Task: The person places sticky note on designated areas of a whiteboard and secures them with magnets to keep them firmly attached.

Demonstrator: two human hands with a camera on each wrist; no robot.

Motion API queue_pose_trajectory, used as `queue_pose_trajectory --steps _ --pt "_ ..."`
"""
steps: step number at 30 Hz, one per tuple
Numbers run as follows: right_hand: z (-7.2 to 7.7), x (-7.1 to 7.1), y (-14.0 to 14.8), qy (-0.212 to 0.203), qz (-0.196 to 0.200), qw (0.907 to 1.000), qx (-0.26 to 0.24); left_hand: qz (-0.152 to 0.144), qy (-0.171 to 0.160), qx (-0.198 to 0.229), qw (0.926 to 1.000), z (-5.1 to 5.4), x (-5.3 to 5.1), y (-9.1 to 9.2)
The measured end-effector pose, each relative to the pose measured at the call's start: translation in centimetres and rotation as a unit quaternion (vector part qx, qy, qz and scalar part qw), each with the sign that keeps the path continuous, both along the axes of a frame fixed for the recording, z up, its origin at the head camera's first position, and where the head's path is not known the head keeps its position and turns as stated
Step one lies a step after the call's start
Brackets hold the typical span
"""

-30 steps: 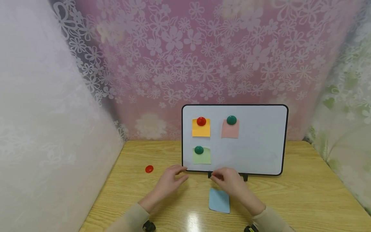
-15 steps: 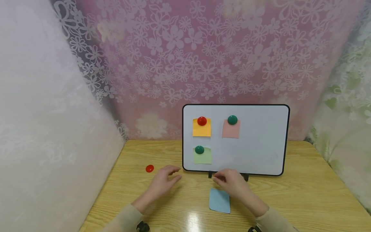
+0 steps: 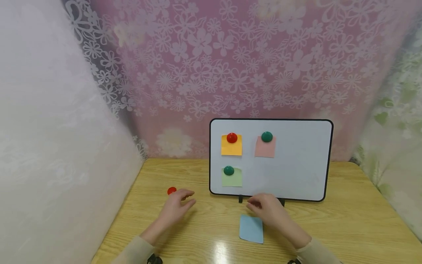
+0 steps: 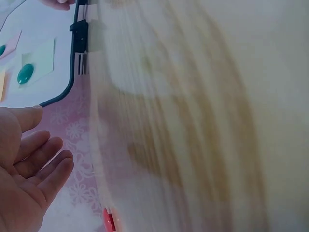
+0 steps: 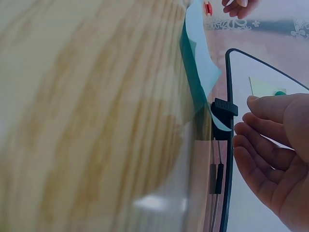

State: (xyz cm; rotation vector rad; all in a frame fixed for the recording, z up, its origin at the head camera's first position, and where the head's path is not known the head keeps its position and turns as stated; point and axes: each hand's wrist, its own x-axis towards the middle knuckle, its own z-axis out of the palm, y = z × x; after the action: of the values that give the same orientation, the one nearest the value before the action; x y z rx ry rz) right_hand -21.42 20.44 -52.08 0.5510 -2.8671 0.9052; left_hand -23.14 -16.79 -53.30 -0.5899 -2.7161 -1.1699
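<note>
My left hand hovers over the table's left part, fingers relaxed and holding nothing. Just behind it lies a red round magnet, partly covered by the hand in the head view. Near the whiteboard's foot, my right hand has loosely bent fingers with nothing between them, as the right wrist view shows. Below that hand a blue sticky note lies on the table; its edges curl up in the right wrist view. The whiteboard bears an orange note, a pink note and a green note.
A red magnet pins the orange note, and green magnets pin the other two. Black feet carry the board on the wooden table. Flowered curtains stand behind and at the sides.
My left hand has moved left, away from the board's lower left corner, toward the loose red magnet. The right hand has barely moved. The head view has shifted slightly.
</note>
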Motion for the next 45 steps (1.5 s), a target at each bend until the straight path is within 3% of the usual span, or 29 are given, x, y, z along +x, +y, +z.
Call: queue_pose_trajectory --steps 9,14,24,35,45 --pt "0.0 0.3 1.2 -0.007 0.005 0.9999 0.011 0.016 -0.01 -0.026 0.9995 -0.1 0.1 -0.8" --pt "-0.1 0.4 2.0 -0.005 0.007 0.9997 0.021 0.029 0.0 -0.042 0.9987 -0.2 0.1 -1.5" --pt "-0.5 0.8 3.6 -0.002 0.017 0.9988 0.047 0.047 0.002 -0.057 0.9973 0.5 0.1 -3.6" --pt "0.0 1.3 4.3 -0.039 0.028 0.9973 0.057 0.08 0.042 -0.11 0.9898 0.5 -1.6 -6.8" --pt "-0.2 1.7 4.3 -0.077 0.052 0.994 0.057 0.073 0.014 -0.166 0.9833 0.2 -3.1 -7.8"
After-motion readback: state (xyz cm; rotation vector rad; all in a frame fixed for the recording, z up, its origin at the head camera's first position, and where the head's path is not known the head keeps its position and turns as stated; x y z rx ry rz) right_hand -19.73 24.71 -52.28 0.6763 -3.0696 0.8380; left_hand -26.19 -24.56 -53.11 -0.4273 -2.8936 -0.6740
